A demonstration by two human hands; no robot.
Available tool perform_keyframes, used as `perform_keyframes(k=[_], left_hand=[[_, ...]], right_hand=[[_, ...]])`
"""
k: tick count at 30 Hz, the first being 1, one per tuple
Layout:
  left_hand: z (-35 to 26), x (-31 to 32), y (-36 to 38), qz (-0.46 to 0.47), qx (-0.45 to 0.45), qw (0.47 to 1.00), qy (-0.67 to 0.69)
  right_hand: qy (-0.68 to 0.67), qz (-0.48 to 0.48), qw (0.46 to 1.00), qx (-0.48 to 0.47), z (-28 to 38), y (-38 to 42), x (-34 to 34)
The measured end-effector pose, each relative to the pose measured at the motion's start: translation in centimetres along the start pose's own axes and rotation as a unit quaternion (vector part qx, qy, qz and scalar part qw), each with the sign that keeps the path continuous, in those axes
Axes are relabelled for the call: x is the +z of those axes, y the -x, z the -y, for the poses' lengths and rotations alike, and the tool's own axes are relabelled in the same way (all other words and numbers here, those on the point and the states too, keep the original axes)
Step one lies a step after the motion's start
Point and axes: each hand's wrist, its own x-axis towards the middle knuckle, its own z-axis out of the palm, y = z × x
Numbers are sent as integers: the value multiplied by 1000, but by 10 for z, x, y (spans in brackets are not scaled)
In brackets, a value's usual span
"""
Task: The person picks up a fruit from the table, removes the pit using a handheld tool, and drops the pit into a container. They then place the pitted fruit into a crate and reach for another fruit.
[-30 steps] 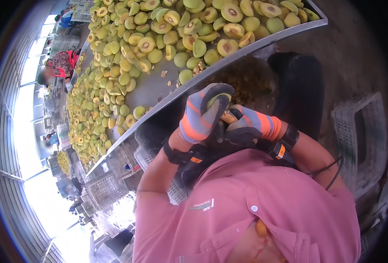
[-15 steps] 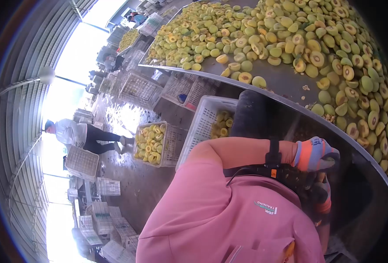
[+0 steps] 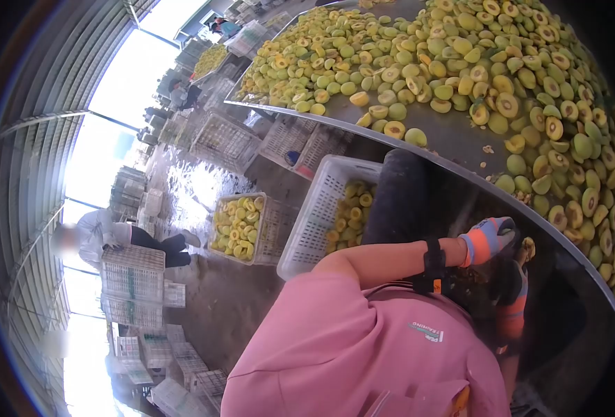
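My left hand (image 3: 489,240), in a grey, orange and blue work glove, is curled closed beside the metal table's near edge. What its fingers hold, if anything, is hidden. Just below it in the picture, my right hand (image 3: 510,288), gloved in dark grey and orange, is closed with a yellow-brown peach half (image 3: 527,251) at its fingertips. Both hands are close together over my dark lap. Beyond them, a heap of halved green-yellow peaches (image 3: 453,62), many with pits showing, covers much of the metal table (image 3: 453,130).
Beside my left leg (image 3: 396,194) stands a white crate (image 3: 306,233) partly filled with yellow peach halves. Another filled crate (image 3: 272,233) sits on the wet floor. At left, a person (image 3: 102,233) leans over stacked crates (image 3: 132,285). Empty-looking crates (image 3: 225,142) line the far floor.
My right hand has risen from below the left hand, bringing the peach half into view. My left hand has shifted slightly left. The person at left now bends over the crates.
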Motion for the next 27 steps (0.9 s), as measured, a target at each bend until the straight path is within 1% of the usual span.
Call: perform_keyframes(k=[1, 2, 3, 4, 5, 7, 8, 9, 11, 12, 13, 15, 17, 19, 21, 22, 24, 25, 26, 27], left_hand=[[3, -4, -2, -21, 8, 1000, -1], [20, -9, -8, -55, 21, 995, 86], [33, -14, -15, -89, 31, 980, 173], [22, -25, -11, -118, 36, 971, 203], [7, -43, -2, -148, 42, 960, 235], [-8, -81, 11, -239, 148, 943, 180], [-23, -102, 29, -286, 139, 942, 104], [-47, -119, 47, -329, 130, 935, 27], [-26, -162, 59, -388, 165, 896, 137], [-6, -189, 67, -433, 166, 886, -14], [22, -215, 78, -468, 162, 853, -164], [85, -257, 104, -501, -50, 833, -227], [160, -290, 128, -444, -181, 833, -276], [210, -286, 146, -401, -192, 890, -99], [241, -293, 153, -348, -358, 866, -27], [239, -294, 149, -317, -434, 843, 7], [237, -294, 127, -321, -392, 852, -134], [212, -292, 113, -317, -304, 861, -256], [185, -289, 99, -320, -219, 837, -386], [121, -264, 84, -368, -138, 829, -398]], right_hand=[[-98, -26, 994, 51, 19, -10, 11], [-194, -53, 974, 102, 34, -16, 20], [-288, -81, 942, 152, 41, -16, 25], [-170, -73, 978, 96, 39, -12, 27], [-47, -60, 996, 40, 34, -10, 28], [-46, -52, 996, 59, 37, -9, 36], [-168, -61, 975, 134, 42, -9, 39], [-286, -72, 933, 206, 49, -9, 43], [-257, -97, 938, 213, 64, -10, 53], [-240, -108, 940, 218, 68, -10, 57], [-215, -99, 948, 212, 67, -12, 58], [-165, -83, 962, 203, 64, -13, 58], [-182, -59, 962, 197, 63, -13, 59], [-187, -48, 959, 210, 68, -10, 62], [-179, -46, 954, 237, 80, -9, 68], [-181, -61, 953, 236, 79, -10, 67], [-188, -89, 950, 234, 66, -10, 63], [-215, -107, 941, 237, 48, -11, 52], [-243, -124, 931, 241, 24, -12, 35], [-236, -130, 936, 227, 23, -13, 34]])
